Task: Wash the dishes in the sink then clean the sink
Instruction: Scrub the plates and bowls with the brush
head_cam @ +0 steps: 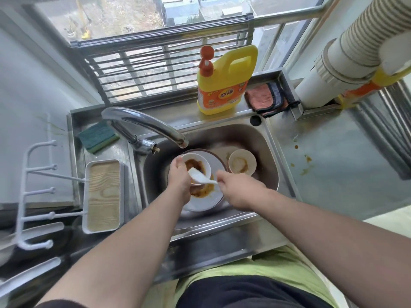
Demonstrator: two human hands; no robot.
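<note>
In the steel sink [264, 152] lies a large white plate [204, 202] smeared with orange sauce. Over it my left hand [179, 177] grips the rim of a small white bowl [198, 166] with sauce inside. My right hand [235, 188] pinches the handle of a white spoon [201, 177] whose scoop lies across the bowl. A second, beige bowl [242, 162] with residue sits at the plate's right. The faucet [144, 123] arches over the basin with no water running.
A green-and-yellow sponge [97, 136] lies left of the faucet. A yellow detergent bottle [224, 81] and a pink cloth [265, 98] stand on the back ledge. A wood-patterned tray [103, 194] and white rack [35, 196] are at left. Sauce spots mark the right counter [329, 165].
</note>
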